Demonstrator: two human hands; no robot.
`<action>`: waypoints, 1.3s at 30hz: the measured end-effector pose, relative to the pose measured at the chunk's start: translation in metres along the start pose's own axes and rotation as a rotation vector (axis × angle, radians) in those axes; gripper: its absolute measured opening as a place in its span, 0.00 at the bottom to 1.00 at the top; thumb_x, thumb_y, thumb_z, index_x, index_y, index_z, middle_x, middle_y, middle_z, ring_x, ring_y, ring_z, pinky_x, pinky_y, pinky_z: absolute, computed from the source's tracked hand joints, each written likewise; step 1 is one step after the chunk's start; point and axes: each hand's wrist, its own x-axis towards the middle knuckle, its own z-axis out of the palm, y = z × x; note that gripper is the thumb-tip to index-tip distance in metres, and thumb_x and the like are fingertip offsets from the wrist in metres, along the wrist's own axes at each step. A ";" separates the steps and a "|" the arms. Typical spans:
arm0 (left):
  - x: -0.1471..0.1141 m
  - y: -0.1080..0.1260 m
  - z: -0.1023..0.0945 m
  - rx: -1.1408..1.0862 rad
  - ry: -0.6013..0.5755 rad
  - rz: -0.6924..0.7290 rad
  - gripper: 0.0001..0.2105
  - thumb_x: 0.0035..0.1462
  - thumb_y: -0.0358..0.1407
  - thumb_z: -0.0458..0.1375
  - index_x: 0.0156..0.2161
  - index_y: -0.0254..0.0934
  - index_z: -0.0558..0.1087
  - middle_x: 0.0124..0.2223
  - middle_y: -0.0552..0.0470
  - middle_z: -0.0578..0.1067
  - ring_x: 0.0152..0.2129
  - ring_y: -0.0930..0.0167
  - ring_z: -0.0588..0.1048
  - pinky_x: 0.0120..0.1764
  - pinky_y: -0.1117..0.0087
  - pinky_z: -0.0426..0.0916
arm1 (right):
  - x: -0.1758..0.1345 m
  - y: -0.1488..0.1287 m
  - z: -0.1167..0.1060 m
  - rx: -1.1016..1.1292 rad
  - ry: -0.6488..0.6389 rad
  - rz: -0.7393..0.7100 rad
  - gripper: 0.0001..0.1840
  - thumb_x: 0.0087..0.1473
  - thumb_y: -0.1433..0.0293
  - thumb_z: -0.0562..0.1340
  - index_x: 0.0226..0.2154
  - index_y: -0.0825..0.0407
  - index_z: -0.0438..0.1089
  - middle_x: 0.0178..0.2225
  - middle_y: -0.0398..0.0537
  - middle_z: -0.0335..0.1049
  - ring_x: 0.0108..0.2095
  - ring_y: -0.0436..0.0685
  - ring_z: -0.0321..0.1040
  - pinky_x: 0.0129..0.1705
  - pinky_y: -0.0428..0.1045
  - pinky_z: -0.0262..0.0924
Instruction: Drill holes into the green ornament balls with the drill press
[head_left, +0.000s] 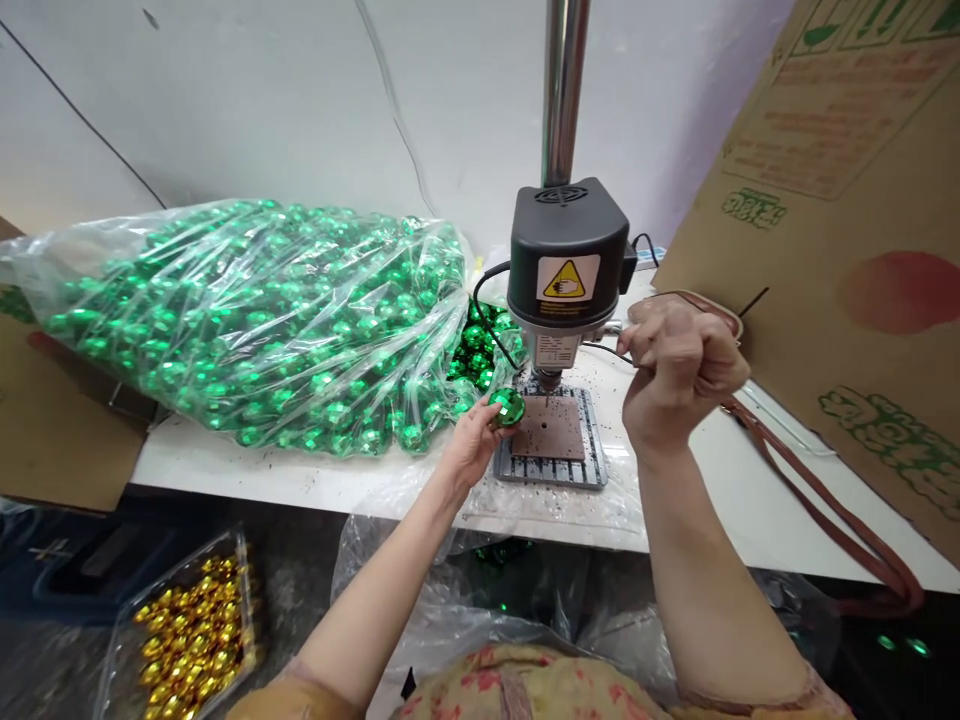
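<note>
My left hand (475,438) pinches a shiny green faceted ball (508,406) at the left edge of the drill press base (592,465). A brown board (559,440) with a small dark hole lies on that base, beneath the drill chuck (549,380). The ball is beside the bit, not under it. Closed in a fist at the right side of the drill press (570,245), my right hand (679,365) grips its feed handle (611,328), most of which the fingers hide.
A big clear bag (300,330) of green balls lies left on the white table (420,490), its mouth beside the drill. Cardboard boxes (847,250) stand at both sides. A brown strap (810,500) lies right. Below left is a clear bin (244,600) of gold balls.
</note>
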 end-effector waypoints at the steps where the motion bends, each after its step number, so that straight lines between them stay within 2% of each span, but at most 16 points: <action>1: 0.003 -0.002 0.000 -0.007 0.000 -0.009 0.18 0.44 0.38 0.73 0.38 0.34 0.74 0.36 0.51 0.79 0.31 0.72 0.77 0.35 0.72 0.71 | 0.000 -0.001 0.000 -0.007 0.000 0.017 0.26 0.59 0.62 0.63 0.17 0.50 0.53 0.15 0.36 0.52 0.19 0.45 0.55 0.25 0.48 0.55; 5: 0.011 -0.008 0.002 0.054 0.019 -0.008 0.19 0.48 0.34 0.71 0.46 0.35 0.75 0.39 0.51 0.80 0.31 0.73 0.77 0.34 0.73 0.72 | -0.002 -0.003 0.000 -0.030 -0.006 0.050 0.26 0.59 0.60 0.63 0.17 0.49 0.53 0.16 0.37 0.51 0.20 0.46 0.54 0.24 0.48 0.53; 10: 0.016 -0.011 0.002 0.042 0.002 -0.050 0.21 0.53 0.37 0.69 0.52 0.37 0.73 0.40 0.49 0.81 0.29 0.72 0.78 0.32 0.72 0.74 | -0.003 -0.004 0.001 0.001 -0.007 0.049 0.25 0.60 0.62 0.63 0.17 0.49 0.53 0.16 0.37 0.48 0.20 0.45 0.52 0.22 0.48 0.52; 13: 0.016 -0.014 -0.001 0.000 -0.042 -0.099 0.20 0.56 0.39 0.68 0.52 0.38 0.73 0.41 0.48 0.81 0.31 0.70 0.80 0.33 0.71 0.76 | -0.003 -0.004 0.000 0.027 -0.015 0.036 0.25 0.60 0.64 0.63 0.17 0.49 0.54 0.16 0.38 0.48 0.20 0.46 0.52 0.22 0.48 0.50; 18: 0.014 -0.014 -0.002 -0.105 -0.050 -0.197 0.16 0.61 0.42 0.64 0.49 0.35 0.74 0.43 0.45 0.81 0.36 0.69 0.81 0.39 0.69 0.77 | -0.003 -0.004 0.000 -0.004 -0.020 0.017 0.25 0.61 0.61 0.62 0.17 0.49 0.53 0.15 0.37 0.47 0.19 0.46 0.50 0.22 0.48 0.52; 23: -0.001 -0.002 0.000 -0.082 -0.080 -0.248 0.15 0.59 0.44 0.65 0.46 0.36 0.75 0.42 0.45 0.81 0.37 0.67 0.81 0.38 0.69 0.77 | -0.004 -0.003 0.000 -0.061 -0.014 0.047 0.27 0.60 0.57 0.61 0.18 0.48 0.51 0.16 0.37 0.46 0.19 0.46 0.49 0.23 0.49 0.51; 26: -0.031 0.001 -0.005 -0.010 -0.221 -0.329 0.19 0.54 0.48 0.68 0.46 0.40 0.76 0.35 0.49 0.80 0.27 0.68 0.80 0.27 0.71 0.73 | -0.005 -0.003 0.001 -0.096 -0.022 0.079 0.29 0.61 0.54 0.60 0.18 0.48 0.46 0.17 0.36 0.45 0.20 0.45 0.49 0.24 0.49 0.51; 28: -0.057 0.000 -0.008 0.079 -0.417 -0.476 0.22 0.50 0.52 0.69 0.45 0.41 0.77 0.29 0.49 0.79 0.18 0.69 0.76 0.19 0.73 0.66 | -0.005 -0.003 0.001 -0.098 -0.053 0.079 0.29 0.62 0.52 0.58 0.18 0.48 0.48 0.19 0.37 0.45 0.21 0.44 0.50 0.25 0.48 0.50; 30: -0.084 -0.001 -0.006 0.166 -0.565 -0.642 0.23 0.50 0.52 0.70 0.46 0.41 0.78 0.29 0.48 0.79 0.15 0.70 0.74 0.16 0.76 0.60 | -0.004 -0.003 0.003 -0.164 -0.066 0.059 0.29 0.62 0.51 0.56 0.18 0.48 0.47 0.20 0.37 0.45 0.22 0.44 0.50 0.26 0.48 0.52; 32: -0.108 -0.003 0.004 0.195 -0.625 -0.781 0.23 0.49 0.50 0.71 0.48 0.43 0.78 0.32 0.48 0.79 0.18 0.71 0.75 0.18 0.76 0.63 | -0.003 0.000 0.006 -0.189 -0.083 0.067 0.29 0.63 0.49 0.52 0.20 0.47 0.47 0.21 0.37 0.46 0.23 0.45 0.48 0.28 0.48 0.58; 34: -0.131 -0.004 0.025 0.156 -0.632 -0.885 0.22 0.50 0.48 0.72 0.50 0.46 0.79 0.36 0.48 0.80 0.24 0.71 0.78 0.23 0.75 0.69 | -0.003 0.001 0.008 -0.186 -0.135 0.055 0.27 0.64 0.49 0.51 0.21 0.47 0.49 0.22 0.37 0.47 0.24 0.44 0.47 0.29 0.48 0.59; 37: -0.158 -0.009 0.074 0.073 -0.680 -0.981 0.21 0.51 0.42 0.73 0.50 0.47 0.79 0.43 0.47 0.80 0.34 0.69 0.81 0.34 0.72 0.75 | -0.003 -0.003 0.009 -0.122 -0.099 0.048 0.21 0.64 0.57 0.55 0.23 0.48 0.57 0.23 0.36 0.43 0.25 0.43 0.44 0.28 0.44 0.55; 39: -0.169 -0.018 0.114 0.047 -0.763 -1.019 0.22 0.51 0.40 0.73 0.51 0.45 0.78 0.45 0.45 0.80 0.36 0.68 0.81 0.39 0.71 0.75 | -0.003 -0.008 0.011 -0.090 -0.090 0.003 0.20 0.64 0.59 0.50 0.25 0.51 0.63 0.25 0.36 0.41 0.27 0.39 0.42 0.29 0.41 0.51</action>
